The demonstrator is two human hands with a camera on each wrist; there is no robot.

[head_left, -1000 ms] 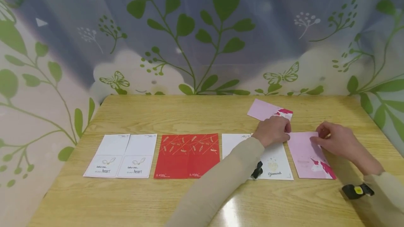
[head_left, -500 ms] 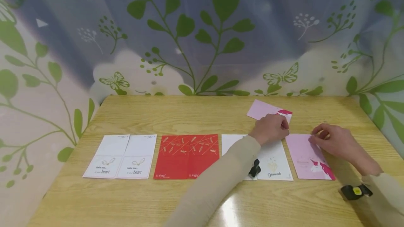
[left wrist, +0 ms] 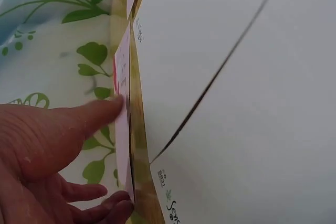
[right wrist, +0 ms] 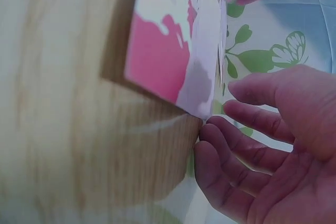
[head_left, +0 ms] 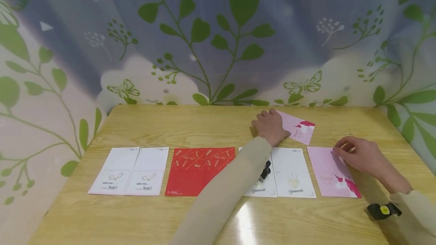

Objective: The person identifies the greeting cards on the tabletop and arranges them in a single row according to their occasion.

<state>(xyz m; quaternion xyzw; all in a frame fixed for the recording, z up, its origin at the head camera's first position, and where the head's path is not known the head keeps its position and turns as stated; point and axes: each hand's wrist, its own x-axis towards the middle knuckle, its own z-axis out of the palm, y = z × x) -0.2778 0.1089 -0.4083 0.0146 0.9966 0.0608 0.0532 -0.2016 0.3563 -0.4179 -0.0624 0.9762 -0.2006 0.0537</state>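
My left hand (head_left: 270, 127) is at the left end of a pink unicorn card (head_left: 299, 129) lying askew at the back of the table. Its fingers are spread there; the left wrist view has the thumb against the card and the fingertips by one corner. A second pink unicorn card (head_left: 328, 169) lies straight at the right end of the front row. Beside its upper right corner is my right hand (head_left: 362, 156), loosely bent. In the right wrist view its fingertips (right wrist: 207, 129) are right by that card's corner, with no card between them and the thumb.
Left of the near pink card lie two white "Diamonds" cards (head_left: 295, 173), one partly behind my left sleeve. Two red cards (head_left: 185, 175) and two white "heart" cards (head_left: 112, 179) continue the row on the wooden table (head_left: 119, 214). A leaf-patterned curtain (head_left: 211, 29) hangs behind.
My left hand has moved left and back, from the near pink card's upper left corner to the far pink card's left end. My right hand has barely moved.
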